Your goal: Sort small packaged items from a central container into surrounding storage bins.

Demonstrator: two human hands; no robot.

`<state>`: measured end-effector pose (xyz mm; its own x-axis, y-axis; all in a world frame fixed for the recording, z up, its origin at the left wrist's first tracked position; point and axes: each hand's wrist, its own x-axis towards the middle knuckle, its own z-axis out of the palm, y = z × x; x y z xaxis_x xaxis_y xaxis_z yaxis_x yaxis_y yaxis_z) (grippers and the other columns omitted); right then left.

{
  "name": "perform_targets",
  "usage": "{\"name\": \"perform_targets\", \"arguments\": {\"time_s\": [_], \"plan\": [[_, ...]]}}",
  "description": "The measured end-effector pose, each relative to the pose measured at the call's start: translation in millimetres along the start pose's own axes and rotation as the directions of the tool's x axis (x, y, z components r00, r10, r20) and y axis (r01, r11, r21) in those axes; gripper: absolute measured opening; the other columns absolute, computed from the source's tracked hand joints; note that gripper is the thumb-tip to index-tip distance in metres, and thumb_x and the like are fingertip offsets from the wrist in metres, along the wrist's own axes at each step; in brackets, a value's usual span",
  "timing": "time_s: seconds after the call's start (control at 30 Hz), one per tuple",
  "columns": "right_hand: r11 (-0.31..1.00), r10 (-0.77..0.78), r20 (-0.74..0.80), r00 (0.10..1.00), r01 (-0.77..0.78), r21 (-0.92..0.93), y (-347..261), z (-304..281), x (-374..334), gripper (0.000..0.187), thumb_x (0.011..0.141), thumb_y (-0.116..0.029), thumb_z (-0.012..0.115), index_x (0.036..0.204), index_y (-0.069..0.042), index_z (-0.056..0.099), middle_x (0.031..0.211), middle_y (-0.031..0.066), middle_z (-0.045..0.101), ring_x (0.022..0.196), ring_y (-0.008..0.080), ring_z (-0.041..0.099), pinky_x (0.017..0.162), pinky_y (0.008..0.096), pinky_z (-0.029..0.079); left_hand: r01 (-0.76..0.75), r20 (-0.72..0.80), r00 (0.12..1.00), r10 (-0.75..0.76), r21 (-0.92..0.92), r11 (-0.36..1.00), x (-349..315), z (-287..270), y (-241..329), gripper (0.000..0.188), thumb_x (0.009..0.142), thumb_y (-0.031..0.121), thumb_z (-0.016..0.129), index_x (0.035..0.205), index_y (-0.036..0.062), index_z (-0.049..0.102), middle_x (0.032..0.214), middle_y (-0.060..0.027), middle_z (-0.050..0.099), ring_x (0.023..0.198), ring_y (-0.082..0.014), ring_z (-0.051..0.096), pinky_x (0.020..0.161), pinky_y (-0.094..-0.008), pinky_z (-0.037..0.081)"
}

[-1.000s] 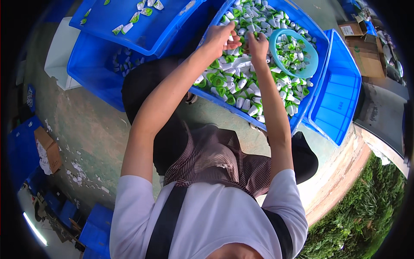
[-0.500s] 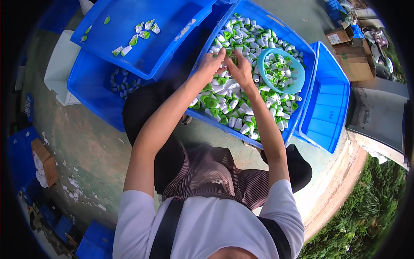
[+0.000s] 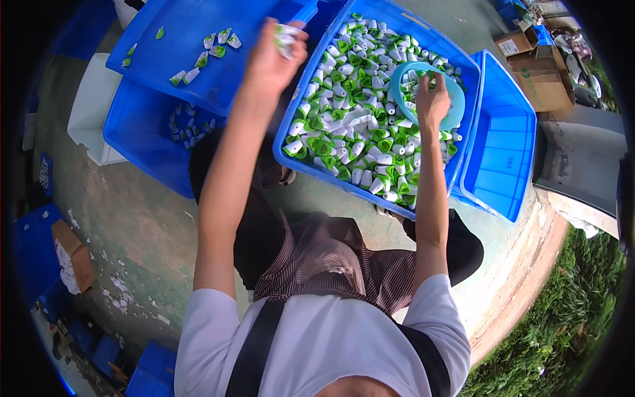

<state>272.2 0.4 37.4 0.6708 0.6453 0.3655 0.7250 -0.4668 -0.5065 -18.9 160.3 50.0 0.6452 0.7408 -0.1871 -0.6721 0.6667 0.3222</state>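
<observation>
My left hand (image 3: 270, 61) is raised at the near right edge of the upper blue tray (image 3: 264, 20). Its curled fingers hold a small white-and-green plastic piece (image 3: 286, 38), blurred by motion; whether there is more than one I cannot tell. Over the light-blue round basket (image 3: 455, 114), my right hand (image 3: 433, 102) reaches down with fingers bent together among similar pieces. What lies between those fingertips is too small to make out. Around the basket, a big blue crate (image 3: 311, 173) is filled with white-and-green plastic pieces (image 3: 360, 142), cone-like in shape.
Several flat white-and-green pieces (image 3: 202, 59) lie spread on the upper tray. Beneath it, a blue bin (image 3: 142, 142) holds more pieces. Another blue bin (image 3: 499, 152) stands against the crate's right side. Cardboard boxes (image 3: 542, 76) are at the far right.
My hands were together over the crate's pieces. The left has moved left toward the tray, carrying a white-and-green piece; the right has moved right into the basket.
</observation>
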Motion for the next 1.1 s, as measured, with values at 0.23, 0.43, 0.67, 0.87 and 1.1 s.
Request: {"name": "perform_targets", "arguments": {"time_s": [0.23,0.43,0.67,0.87,1.1], "plan": [[0.948,-0.286,0.328,0.900,0.218,0.231,-49.0,58.4,-41.9,0.013,0.084,-0.017,0.057,0.087,-0.005,0.057,0.083,0.0160,0.062,0.087,0.0368,0.060,0.072,0.0470,0.048,-0.358,-0.366,0.892,0.265,-0.215,0.908,-39.6,-15.8,100.1,0.067,0.099,0.036,0.042,0.140,-0.0109,0.016,0.142,-0.0318,0.027,0.129,-0.0444,0.037,0.103,-0.0524,0.042],[0.976,-0.102,0.084,0.991,0.116,-0.186,-17.6,157.8,-34.9,0.026,0.076,-0.028,0.068,0.087,-0.004,0.062,0.103,0.0206,0.059,0.098,0.0363,0.058,0.082,0.0461,0.046,0.038,-0.289,0.956,0.052,0.299,0.953,-33.9,12.8,17.2,0.042,0.092,0.014,0.056,0.120,-0.0137,0.041,0.124,-0.0311,0.044,0.108,-0.0378,0.054,0.097,-0.0446,0.048],[0.967,-0.232,0.088,0.969,0.220,0.130,-66.9,115.9,-58.8,0.022,0.074,-0.024,0.066,0.088,-0.008,0.061,0.099,0.0160,0.056,0.098,0.0339,0.052,0.083,0.0474,0.041,0.328,-0.435,0.899,-0.044,0.606,0.724,-15.2,-15.9,-55.9,0.038,0.090,0.019,0.060,0.112,-0.0104,0.049,0.110,-0.0248,0.052,0.098,-0.0321,0.059,0.086,-0.0385,0.052],[0.940,-0.223,0.180,0.958,0.260,-0.220,-22.7,140.2,-44.4,0.026,0.076,-0.027,0.065,0.085,-0.003,0.062,0.103,0.0179,0.056,0.100,0.0383,0.051,0.088,0.0474,0.039,0.337,-0.385,0.919,-0.082,0.661,0.671,0.4,-25.7,-81.9,0.029,0.089,0.021,0.060,0.098,-0.0065,0.056,0.091,-0.0136,0.055,0.073,-0.0223,0.061,0.067,-0.0334,0.055],[0.713,-0.504,0.049,0.862,0.383,0.587,-88.4,78.8,-77.7,0.010,0.080,-0.006,0.066,0.086,-0.003,0.058,0.084,0.0123,0.063,0.077,0.0319,0.058,0.071,0.0422,0.048,0.312,-0.339,0.932,-0.130,0.565,0.764,1.0,-19.5,-83.0,0.040,0.096,0.034,0.053,0.104,-0.0057,0.058,0.099,-0.0137,0.061,0.087,-0.0249,0.062,0.084,-0.0358,0.051]]}}
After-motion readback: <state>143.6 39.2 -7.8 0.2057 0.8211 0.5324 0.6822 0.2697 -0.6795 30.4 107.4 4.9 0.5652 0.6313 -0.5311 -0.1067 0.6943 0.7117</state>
